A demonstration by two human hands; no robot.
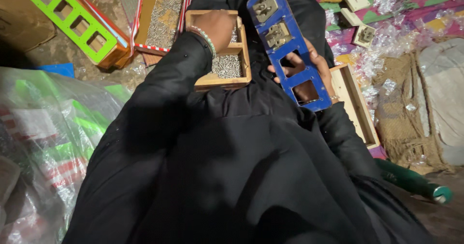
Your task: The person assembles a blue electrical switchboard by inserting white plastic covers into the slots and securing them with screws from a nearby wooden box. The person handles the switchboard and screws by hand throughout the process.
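Blue frame [288,45] in right grip [314,72]

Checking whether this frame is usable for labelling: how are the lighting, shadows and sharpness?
Head view: light is uneven, bright on the blue frame and screw box, while the black garment lies in deep shadow with little detail; the left hand over the box looks slightly soft; the plastic bag at the left edge is blurred and stretched.
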